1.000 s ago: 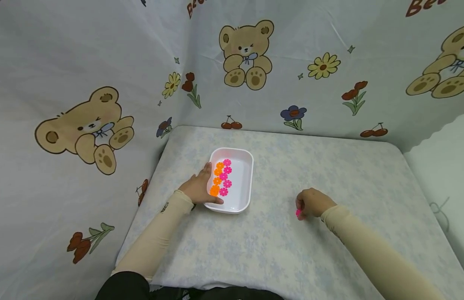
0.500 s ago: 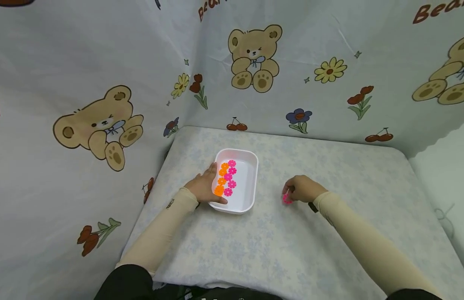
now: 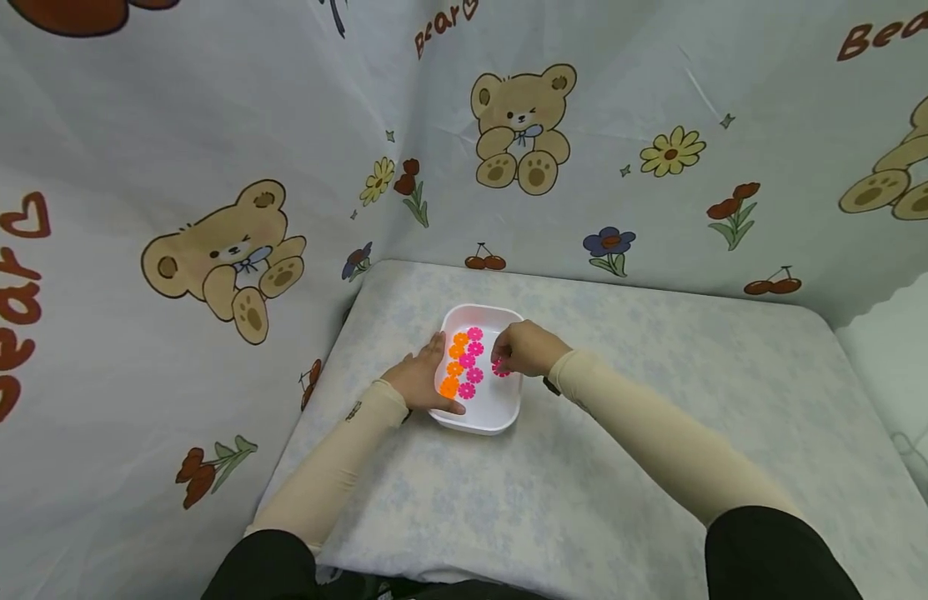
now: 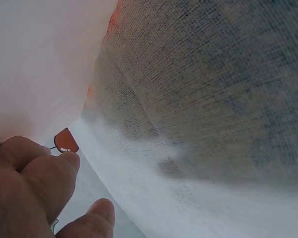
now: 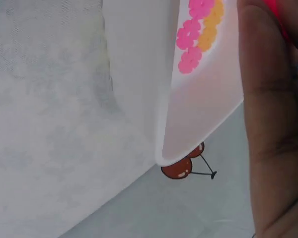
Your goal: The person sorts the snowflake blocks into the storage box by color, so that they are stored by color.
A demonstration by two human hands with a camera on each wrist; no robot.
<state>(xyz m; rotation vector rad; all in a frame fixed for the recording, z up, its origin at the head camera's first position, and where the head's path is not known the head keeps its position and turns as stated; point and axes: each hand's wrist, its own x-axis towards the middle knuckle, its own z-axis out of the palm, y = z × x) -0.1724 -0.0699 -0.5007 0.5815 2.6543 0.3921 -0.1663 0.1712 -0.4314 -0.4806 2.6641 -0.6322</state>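
Observation:
A white plastic tray point(image 3: 501, 414) holds flat flower-shaped pieces in two columns: orange flowers point(image 3: 454, 368) on the left, pink flowers point(image 3: 474, 375) beside them. My left hand point(image 3: 418, 382) grips the tray's left side, thumb across the front-left corner and fingers along the rim. Over the tray's right part, my right hand point(image 3: 531, 350) pinches another pink flower point(image 3: 502, 369), fingers pointing down. In the right wrist view, a bit of that pink flower point(image 5: 273, 7) shows between thumb and fingers; the rest is hidden. The left wrist view has fingers point(image 4: 49, 183) against the pale tray wall.
A table point(image 3: 621, 483) with a pale, blue-patterned cloth lies under the tray. A white curtain point(image 3: 433, 100) printed with bears, flowers and cherries rises along its back and left edges. At the far right hangs a thin cord point(image 3: 914, 450).
My right hand has carried the pink flower leftward from the tablecloth to above the tray's right part. The left hand stays at the tray; the head view has shifted slightly.

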